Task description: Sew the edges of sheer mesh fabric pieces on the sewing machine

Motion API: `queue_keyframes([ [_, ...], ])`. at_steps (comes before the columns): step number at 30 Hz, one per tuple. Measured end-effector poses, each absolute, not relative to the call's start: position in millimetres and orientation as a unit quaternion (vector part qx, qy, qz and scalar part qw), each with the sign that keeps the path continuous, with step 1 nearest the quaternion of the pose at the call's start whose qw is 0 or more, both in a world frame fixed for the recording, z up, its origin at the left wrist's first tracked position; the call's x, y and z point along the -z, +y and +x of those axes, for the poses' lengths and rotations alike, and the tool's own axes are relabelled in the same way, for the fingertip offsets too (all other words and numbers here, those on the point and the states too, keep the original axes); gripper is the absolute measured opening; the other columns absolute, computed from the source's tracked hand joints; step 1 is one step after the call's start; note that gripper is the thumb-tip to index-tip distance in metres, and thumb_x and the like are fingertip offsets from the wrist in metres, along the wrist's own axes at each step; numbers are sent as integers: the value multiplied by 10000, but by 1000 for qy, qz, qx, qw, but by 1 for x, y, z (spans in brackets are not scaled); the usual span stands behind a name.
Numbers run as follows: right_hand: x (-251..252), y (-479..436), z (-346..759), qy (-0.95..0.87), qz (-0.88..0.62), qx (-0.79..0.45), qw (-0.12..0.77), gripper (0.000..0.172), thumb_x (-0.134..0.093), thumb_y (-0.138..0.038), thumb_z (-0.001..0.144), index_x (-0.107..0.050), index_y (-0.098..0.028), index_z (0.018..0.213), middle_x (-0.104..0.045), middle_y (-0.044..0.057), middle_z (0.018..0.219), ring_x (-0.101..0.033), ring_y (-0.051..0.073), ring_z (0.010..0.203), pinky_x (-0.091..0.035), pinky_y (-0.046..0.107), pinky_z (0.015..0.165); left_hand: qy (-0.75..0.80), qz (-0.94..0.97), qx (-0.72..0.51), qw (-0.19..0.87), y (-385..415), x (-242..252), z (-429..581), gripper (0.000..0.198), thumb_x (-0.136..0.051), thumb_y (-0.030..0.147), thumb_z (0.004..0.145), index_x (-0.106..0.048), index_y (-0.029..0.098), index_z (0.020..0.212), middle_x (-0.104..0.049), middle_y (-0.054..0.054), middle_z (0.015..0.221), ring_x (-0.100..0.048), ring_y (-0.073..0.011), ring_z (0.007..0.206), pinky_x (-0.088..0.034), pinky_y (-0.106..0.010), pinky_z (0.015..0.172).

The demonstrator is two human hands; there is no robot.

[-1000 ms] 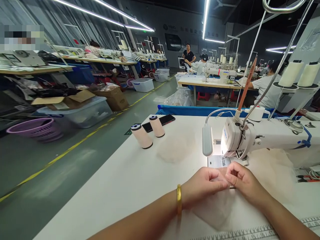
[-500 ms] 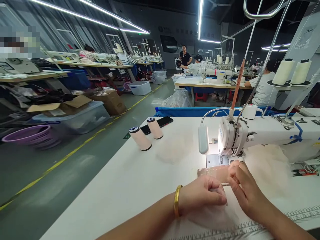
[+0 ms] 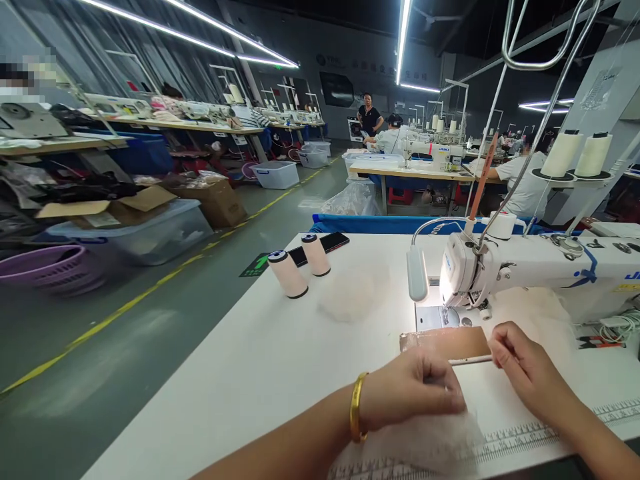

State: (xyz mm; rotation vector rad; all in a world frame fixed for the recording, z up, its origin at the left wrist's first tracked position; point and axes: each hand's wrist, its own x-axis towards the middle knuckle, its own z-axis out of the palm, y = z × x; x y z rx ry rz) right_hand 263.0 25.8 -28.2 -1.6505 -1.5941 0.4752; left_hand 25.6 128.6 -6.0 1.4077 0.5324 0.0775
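My left hand (image 3: 417, 390), with a gold bangle at the wrist, is closed in a pinch on a sheer pale fabric (image 3: 425, 443) that hangs below it over the table edge scale. My right hand (image 3: 523, 370) is also closed, fingertips pressed together at the right end of a thin white strip (image 3: 473, 361); what it pinches is too small to make out. Between and beyond the hands lies a shiny brown band (image 3: 463, 341), flat in front of the sewing machine's needle plate (image 3: 430, 319). The sewing machine head (image 3: 460, 270) stands just behind it.
Two pale thread cones (image 3: 289, 275) and a dark phone (image 3: 334, 241) are at the table's far left. A round sheer piece (image 3: 355, 293) lies nearby. A lamp (image 3: 417, 273) hangs beside the needle. More sheer fabric (image 3: 537, 317) lies right; a printed ruler (image 3: 520, 437) runs along the front.
My right hand has moved right, away from my left hand, uncovering the brown band's right end. My left hand has shifted slightly right, still pinching the sheer fabric. The view has turned slightly.
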Motion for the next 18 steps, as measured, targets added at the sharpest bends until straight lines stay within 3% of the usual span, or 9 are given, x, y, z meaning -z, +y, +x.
queue_keyframes([
  [3, 22, 20, 236, -600, -573, -392, 396, 390, -589, -626, 1017, -622, -252, 1123, -655, 62, 1078, -610, 242, 968, -514, 363, 866, 234, 644, -135, 715, 134, 5, 30, 460, -836, 594, 739, -700, 156, 710, -609, -2, 688, -512, -138, 678, -410, -261, 650],
  [6, 30, 23, 208, -538, -550, -480, 422, 442, -685, -667, 943, -603, -233, 923, -547, -13, 825, -551, 193, 795, -479, 305, 745, 234, 635, -203, 708, 135, 6, 31, 455, -779, 580, 808, -652, 160, 687, -644, -31, 732, -572, -175, 744, -463, -290, 723],
  [8, 39, 26, 198, -494, -546, -503, 453, 487, -687, -673, 939, -528, -231, 809, -479, -45, 720, -505, 164, 696, -441, 278, 675, 283, 623, -259, 682, 136, 7, 31, 469, -777, 580, 800, -594, 174, 653, -588, -9, 683, -544, -165, 696, -457, -287, 684],
  [12, 44, 25, 199, -489, -533, -524, 450, 471, -687, -652, 953, -537, -228, 815, -567, -37, 662, -533, 166, 669, -423, 281, 674, 330, 571, -308, 685, 141, 8, 29, 508, -801, 629, 745, -566, 185, 674, -467, 46, 615, -418, -115, 581, -380, -254, 572],
  [18, 33, 27, 203, -520, -534, -491, 450, 461, -646, -664, 979, -606, -216, 875, -627, -6, 779, -574, 184, 764, -434, 299, 741, 314, 550, -265, 727, 144, 7, 31, 569, -818, 664, 712, -519, 181, 687, -434, 63, 623, -353, -93, 591, -288, -238, 568],
])
